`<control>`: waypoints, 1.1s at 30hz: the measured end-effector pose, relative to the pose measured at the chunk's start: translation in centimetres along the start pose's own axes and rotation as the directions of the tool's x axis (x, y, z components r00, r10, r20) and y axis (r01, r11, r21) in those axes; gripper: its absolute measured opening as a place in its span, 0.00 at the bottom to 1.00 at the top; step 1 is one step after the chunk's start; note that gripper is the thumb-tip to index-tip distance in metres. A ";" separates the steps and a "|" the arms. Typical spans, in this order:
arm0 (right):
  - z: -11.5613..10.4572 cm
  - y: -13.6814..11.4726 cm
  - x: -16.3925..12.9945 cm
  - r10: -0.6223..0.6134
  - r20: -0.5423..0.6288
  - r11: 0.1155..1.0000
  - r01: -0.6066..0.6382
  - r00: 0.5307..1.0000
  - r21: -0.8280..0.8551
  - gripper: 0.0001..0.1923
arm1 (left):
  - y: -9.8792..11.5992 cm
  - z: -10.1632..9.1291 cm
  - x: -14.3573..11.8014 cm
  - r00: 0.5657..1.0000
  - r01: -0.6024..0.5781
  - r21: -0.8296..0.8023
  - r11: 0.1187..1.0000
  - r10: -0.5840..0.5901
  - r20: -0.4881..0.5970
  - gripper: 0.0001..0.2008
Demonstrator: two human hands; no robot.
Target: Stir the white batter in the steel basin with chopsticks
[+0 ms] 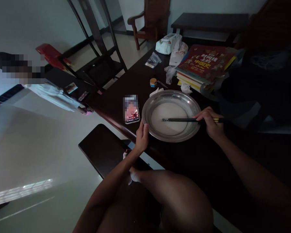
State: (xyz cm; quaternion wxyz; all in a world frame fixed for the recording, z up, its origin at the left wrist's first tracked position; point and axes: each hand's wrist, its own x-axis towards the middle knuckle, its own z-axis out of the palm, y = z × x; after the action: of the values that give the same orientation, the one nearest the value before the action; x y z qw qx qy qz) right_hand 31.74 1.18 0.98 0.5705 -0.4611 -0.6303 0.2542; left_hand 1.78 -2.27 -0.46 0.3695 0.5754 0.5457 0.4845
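A wide steel basin [147, 110] stands on the dark table and holds a whitish mass [169, 113], whether liquid or batter I cannot tell. My left hand [142, 136] grips the basin's near left rim, thumb up along the side. In my right hand [212, 123], fingers are closed round a pair of dark chopsticks [184, 120] with gold-coloured ends. Their tips reach into the white mass, with some of it stuck on them. Just left of the basin lies a phone [131, 110] with its screen lit.
Behind the basin are a small round jar [153, 82], crumpled tissue [185, 88], plastic bags [168, 43] and a stack of books [203, 64]. A bench [104, 149] runs along the table's left edge. At far left, a person [53, 94] is near a low dark table.
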 end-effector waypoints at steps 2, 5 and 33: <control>-0.1 0.0 0.0 -0.004 -0.015 1.000 0.004 1.000 0.002 0.23 | 0.0 0.0 0.0 1.000 0.000 0.004 1.000 0.000 0.003 0.38; -0.1 0.0 0.1 -0.025 -0.048 0.999 0.028 0.999 0.046 0.25 | 0.0 0.0 0.0 1.000 0.002 0.001 1.000 -0.002 0.008 0.37; 0.0 0.1 0.1 -0.049 -0.085 0.998 0.053 0.995 0.043 0.24 | -0.3 -0.1 0.0 1.000 -0.004 0.001 1.000 0.004 0.006 0.38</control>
State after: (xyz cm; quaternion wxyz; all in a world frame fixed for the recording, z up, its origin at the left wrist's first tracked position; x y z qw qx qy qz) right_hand 31.80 1.30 0.93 0.6129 -0.4423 -0.6116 0.2341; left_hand 1.64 -2.22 -0.71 0.3697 0.5781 0.5437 0.4832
